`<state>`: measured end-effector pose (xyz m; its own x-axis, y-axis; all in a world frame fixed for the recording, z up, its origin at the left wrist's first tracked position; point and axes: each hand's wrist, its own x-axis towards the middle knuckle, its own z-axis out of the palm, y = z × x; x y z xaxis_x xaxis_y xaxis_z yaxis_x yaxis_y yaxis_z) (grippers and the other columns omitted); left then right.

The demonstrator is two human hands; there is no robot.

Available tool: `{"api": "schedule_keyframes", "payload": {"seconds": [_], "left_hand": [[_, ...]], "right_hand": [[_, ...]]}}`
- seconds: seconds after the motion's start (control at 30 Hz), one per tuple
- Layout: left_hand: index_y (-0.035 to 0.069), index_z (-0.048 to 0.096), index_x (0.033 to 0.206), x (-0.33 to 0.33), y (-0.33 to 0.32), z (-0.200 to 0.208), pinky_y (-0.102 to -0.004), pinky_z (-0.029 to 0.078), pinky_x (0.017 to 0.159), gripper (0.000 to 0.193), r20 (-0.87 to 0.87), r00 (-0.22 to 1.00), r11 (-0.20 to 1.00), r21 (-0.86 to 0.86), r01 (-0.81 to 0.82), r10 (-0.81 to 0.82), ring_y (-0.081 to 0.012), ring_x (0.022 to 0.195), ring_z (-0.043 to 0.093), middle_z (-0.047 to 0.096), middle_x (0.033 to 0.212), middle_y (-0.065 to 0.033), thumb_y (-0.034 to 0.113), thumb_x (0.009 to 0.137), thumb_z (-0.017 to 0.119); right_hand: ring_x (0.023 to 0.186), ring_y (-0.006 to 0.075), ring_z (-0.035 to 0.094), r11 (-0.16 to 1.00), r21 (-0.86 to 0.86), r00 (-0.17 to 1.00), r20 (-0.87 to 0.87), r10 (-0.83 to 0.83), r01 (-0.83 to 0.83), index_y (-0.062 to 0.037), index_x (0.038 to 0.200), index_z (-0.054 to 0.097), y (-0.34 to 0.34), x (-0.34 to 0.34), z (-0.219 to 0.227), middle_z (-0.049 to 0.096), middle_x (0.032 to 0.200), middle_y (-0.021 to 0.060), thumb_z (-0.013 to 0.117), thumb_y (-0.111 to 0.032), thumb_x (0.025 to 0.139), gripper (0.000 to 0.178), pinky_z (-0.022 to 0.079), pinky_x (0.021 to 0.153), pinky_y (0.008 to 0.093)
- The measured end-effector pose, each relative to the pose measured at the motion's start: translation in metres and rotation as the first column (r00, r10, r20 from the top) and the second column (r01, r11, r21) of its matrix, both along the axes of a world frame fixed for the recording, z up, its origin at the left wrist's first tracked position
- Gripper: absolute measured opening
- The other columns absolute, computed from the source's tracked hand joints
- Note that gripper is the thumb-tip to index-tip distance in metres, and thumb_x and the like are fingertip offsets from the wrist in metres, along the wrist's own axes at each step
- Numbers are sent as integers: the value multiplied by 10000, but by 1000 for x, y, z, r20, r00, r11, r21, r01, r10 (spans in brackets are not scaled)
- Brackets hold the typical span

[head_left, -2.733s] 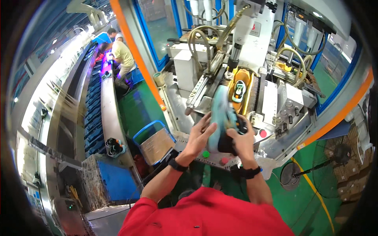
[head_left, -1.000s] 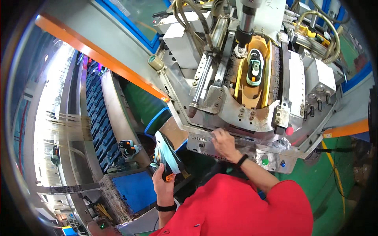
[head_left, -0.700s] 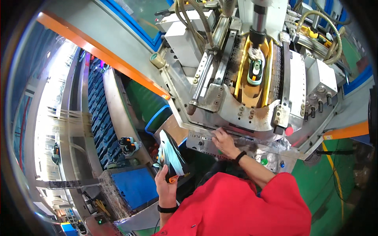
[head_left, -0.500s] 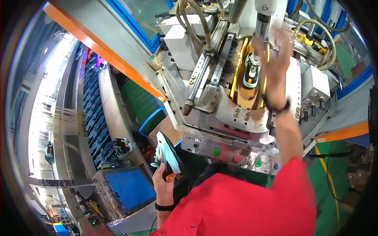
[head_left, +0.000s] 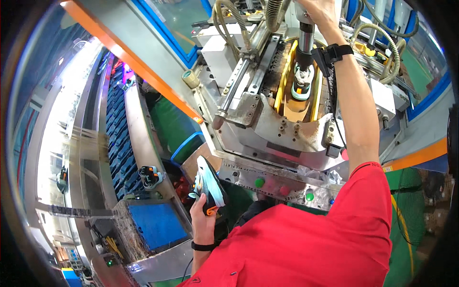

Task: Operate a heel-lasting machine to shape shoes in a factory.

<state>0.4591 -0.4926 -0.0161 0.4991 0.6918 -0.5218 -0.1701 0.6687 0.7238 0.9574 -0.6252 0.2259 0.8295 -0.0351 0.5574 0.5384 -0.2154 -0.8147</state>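
Note:
My left hand [head_left: 203, 217] grips a light-blue, black and white sports shoe [head_left: 210, 184] by its heel end, with the toe pointing up. An orange patch shows near my fingers. My right arm reaches far up over the machine. There my right hand [head_left: 321, 12] is closed round the white upper part of the press head [head_left: 306, 36], its fingertips partly cut off by the top edge. The dark lower end of the press rod stands over a second shoe [head_left: 301, 88], which sits in the yellow-edged cradle [head_left: 292, 112] of the machine.
A control panel [head_left: 270, 184] with coloured buttons runs along the machine's front. At left, a conveyor [head_left: 124, 148] carries dark pieces, and another shoe [head_left: 150, 177] rests on its near ledge. A blue pad [head_left: 158, 226] lies beside it. Metal cylinders and hoses flank the cradle.
My right hand has gone from above the cradle's right side up to the press head. The press rod now reaches lower over the cradled shoe. My left hand still holds its shoe, little moved.

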Motion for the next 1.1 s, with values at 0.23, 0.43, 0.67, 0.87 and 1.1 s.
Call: {"api": "schedule_keyframes", "payload": {"seconds": [0.23, 0.43, 0.67, 0.87, 1.1], "left_hand": [[3, 588, 1188, -46, -41, -2, -371, 536, 778, 311, 14, 994, 993, -27, -111, 111, -206, 941, 658, 660, 1082, -81, 112, 900, 631], [-23, 579, 1147, -127, -66, 4, -303, 533, 811, 272, 64, 916, 912, 83, -401, 396, -180, 926, 659, 665, 1061, -96, 67, 894, 626], [-7, 653, 1047, -254, -116, -60, -353, 546, 640, 224, -186, 691, 697, -39, -716, 698, -194, 801, 647, 658, 943, -81, 89, 849, 694], [-61, 646, 908, -397, -123, -165, -394, 542, 599, 258, -413, 244, 257, -25, -966, 877, -237, 690, 652, 665, 847, -128, 67, 722, 770], [-53, 612, 901, -578, -53, -202, -350, 487, 526, 268, -380, -57, -20, 101, -995, 923, -231, 658, 628, 644, 809, -128, 99, 715, 729]], "right_hand": [[921, 161, 627, 898, -79, 879, 180, 441, -434, 3, 1071, 674, -35, 148, -58, 663, 1027, 114, 619, -271, 911, 322, 507, 772, 344], [1051, 165, 598, 864, -168, 857, 133, 497, -475, 30, 1178, 623, -17, 19, -68, 653, 1107, 104, 543, -147, 964, 290, 490, 871, 277], [1062, 173, 596, 912, -240, 939, 10, 345, -332, 42, 1184, 611, 0, -32, -138, 648, 1129, 100, 535, -120, 965, 282, 481, 894, 274], [1071, 179, 594, 759, -272, 782, 32, 622, -592, 51, 1188, 601, 170, -160, -102, 643, 1148, 96, 527, -96, 967, 276, 473, 914, 272], [1103, 177, 562, 167, -636, -45, 304, 952, -754, -10, 1241, 580, 385, -588, 32, 593, 1265, 91, 538, 43, 902, 345, 450, 973, 331]]}}
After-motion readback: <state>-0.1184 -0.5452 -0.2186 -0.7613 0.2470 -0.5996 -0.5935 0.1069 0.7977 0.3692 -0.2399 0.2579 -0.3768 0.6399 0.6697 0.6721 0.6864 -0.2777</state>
